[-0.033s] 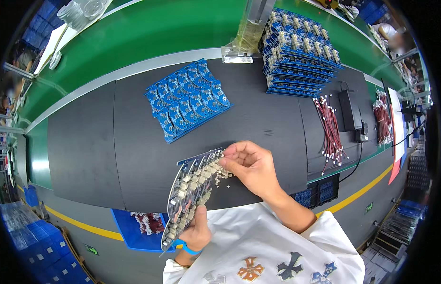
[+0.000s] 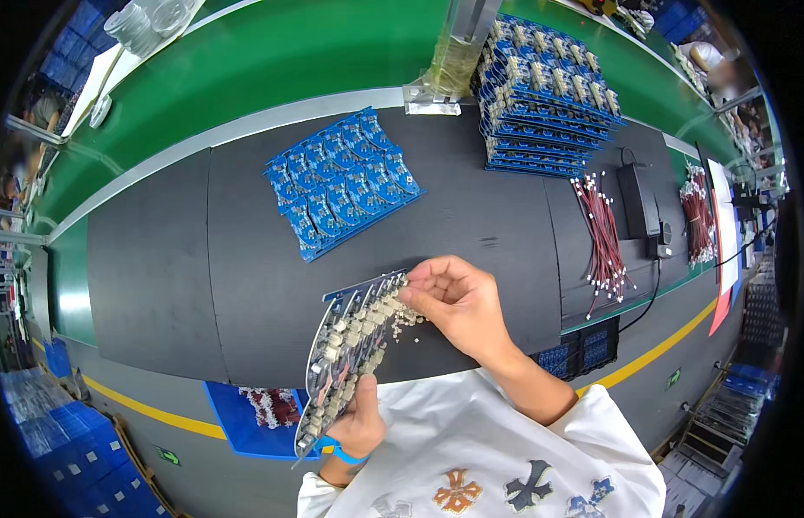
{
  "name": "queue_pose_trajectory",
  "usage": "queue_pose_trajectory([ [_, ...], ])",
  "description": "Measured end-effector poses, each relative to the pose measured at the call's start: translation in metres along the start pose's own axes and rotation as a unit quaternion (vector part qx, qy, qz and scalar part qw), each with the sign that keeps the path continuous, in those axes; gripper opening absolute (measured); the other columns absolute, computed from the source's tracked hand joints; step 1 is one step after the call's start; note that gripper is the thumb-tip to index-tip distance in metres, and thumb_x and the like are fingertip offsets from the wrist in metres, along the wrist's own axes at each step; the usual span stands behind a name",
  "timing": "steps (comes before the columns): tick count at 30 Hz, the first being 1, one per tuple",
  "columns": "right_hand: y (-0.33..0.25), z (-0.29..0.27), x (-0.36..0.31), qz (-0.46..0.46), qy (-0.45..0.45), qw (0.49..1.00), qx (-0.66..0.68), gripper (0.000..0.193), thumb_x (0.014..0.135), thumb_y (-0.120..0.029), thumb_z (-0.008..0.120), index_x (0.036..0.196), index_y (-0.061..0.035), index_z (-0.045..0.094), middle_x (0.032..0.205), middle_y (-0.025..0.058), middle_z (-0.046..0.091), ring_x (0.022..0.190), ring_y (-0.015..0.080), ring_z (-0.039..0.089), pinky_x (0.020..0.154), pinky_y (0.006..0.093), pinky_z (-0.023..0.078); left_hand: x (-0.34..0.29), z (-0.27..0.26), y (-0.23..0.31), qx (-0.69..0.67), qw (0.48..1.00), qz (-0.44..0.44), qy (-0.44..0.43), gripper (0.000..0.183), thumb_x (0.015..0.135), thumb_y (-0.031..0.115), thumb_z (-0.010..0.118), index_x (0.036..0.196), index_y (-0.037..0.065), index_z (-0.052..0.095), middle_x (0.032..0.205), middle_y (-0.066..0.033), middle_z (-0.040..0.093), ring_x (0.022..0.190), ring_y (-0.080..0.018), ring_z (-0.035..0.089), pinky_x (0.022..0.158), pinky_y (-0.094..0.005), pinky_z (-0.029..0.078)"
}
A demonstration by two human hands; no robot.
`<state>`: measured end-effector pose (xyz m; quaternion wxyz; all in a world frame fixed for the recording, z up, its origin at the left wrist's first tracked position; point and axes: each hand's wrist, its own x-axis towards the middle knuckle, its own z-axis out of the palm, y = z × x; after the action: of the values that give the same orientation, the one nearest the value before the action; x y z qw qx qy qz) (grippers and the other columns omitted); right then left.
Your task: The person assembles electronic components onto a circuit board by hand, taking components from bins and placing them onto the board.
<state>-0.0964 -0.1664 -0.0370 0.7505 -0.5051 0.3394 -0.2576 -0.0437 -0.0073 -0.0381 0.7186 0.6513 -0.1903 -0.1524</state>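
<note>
My left hand (image 2: 360, 423) grips the lower end of a circuit board panel (image 2: 343, 332). The panel is tilted up on edge near the front of the black work surface, with rows of cream connectors on its face. At the panel's upper right end, my right hand (image 2: 461, 304) is closed in a pinch, thumb and index finger touching a connector row. Whatever the fingertips hold is too small to make out. Small loose cream connectors (image 2: 408, 323) lie scattered just beneath that hand. Farther back, blue circuit board panels (image 2: 343, 183) lie flat.
A tall stack of blue panels with connectors (image 2: 549, 104) stands at the back right by a metal post (image 2: 464, 43). Red cables with white plugs (image 2: 602, 237) and a black power adapter (image 2: 637, 200) lie to the right. A blue bin (image 2: 225, 423) sits below the front edge.
</note>
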Motion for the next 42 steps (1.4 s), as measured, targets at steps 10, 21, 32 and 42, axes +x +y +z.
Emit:
queue_pose_trajectory([
  [10,-0.008,0.009,-0.007,-0.031,0.011,0.999,0.021,0.015,0.077,0.002,0.062,0.089,0.0010,0.054,0.081,0.0057,0.061,0.070,0.0071,0.058,0.062,0.0186,0.047,0.004,0.004,0.003,0.079,0.995,0.057,-0.010,0.030,0.078,-0.001,0.058,0.104,-0.011,0.046,0.100,-0.0190,0.058,0.086,-0.0211,0.058,0.071,-0.0266,0.045],
  [21,-0.004,0.011,-0.001,-0.008,-0.007,0.997,0.077,0.018,0.076,0.003,0.063,0.092,0.0019,0.054,0.082,0.0050,0.060,0.074,0.0069,0.058,0.065,0.0177,0.048,0.008,-0.002,-0.005,0.232,0.957,0.174,-0.027,0.035,0.078,0.003,0.061,0.105,-0.008,0.043,0.087,-0.0177,0.059,0.067,-0.0179,0.058,0.054,-0.0243,0.044],
  [32,-0.010,0.011,-0.004,0.005,-0.031,0.998,0.053,0.021,0.076,0.004,0.062,0.095,0.0025,0.053,0.084,0.0061,0.061,0.076,0.0081,0.059,0.066,0.0191,0.048,0.012,0.005,0.003,0.200,0.972,0.125,-0.019,0.016,0.078,0.002,0.058,0.091,-0.006,0.054,0.081,-0.0157,0.060,0.066,-0.0205,0.058,0.057,-0.0255,0.044],
  [42,-0.013,0.012,-0.004,0.016,-0.050,0.996,0.075,0.018,0.078,0.001,0.061,0.095,0.0022,0.054,0.082,0.0057,0.061,0.075,0.0074,0.059,0.065,0.0183,0.048,0.013,0.001,-0.004,0.220,0.958,0.164,-0.084,0.022,0.078,-0.005,0.054,0.098,-0.006,0.045,0.099,-0.0268,0.057,0.089,-0.0390,0.059,0.077,-0.0423,0.048],
])
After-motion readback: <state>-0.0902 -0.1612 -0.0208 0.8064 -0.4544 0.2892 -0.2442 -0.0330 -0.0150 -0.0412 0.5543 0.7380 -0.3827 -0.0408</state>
